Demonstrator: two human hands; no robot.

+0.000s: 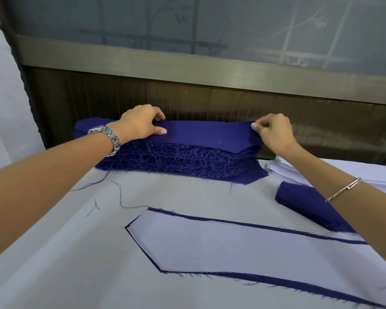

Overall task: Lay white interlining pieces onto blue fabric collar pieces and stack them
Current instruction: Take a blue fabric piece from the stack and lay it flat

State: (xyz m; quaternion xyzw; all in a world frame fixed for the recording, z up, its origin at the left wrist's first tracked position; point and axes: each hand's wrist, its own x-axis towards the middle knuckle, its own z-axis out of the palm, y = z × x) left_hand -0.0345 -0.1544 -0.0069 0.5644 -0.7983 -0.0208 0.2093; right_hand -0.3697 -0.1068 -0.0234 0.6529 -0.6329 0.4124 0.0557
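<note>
A tall stack of blue collar pieces [178, 159] with frayed edges stands at the back of the table. My left hand [140, 123] pinches the top blue piece [207, 133] near its left part, thumb on top. My right hand [274, 130] pinches the same piece at its right end. In front lies a white interlining piece [243, 253] on top of a blue collar piece [299, 285], whose edges show around it.
A pile of white interlining pieces [299, 172] sits at the right, with a smaller blue stack [308, 206] before it. The table is covered with white cloth [65, 253] strewn with loose blue threads. A dark wall panel and window frame rise right behind the stack.
</note>
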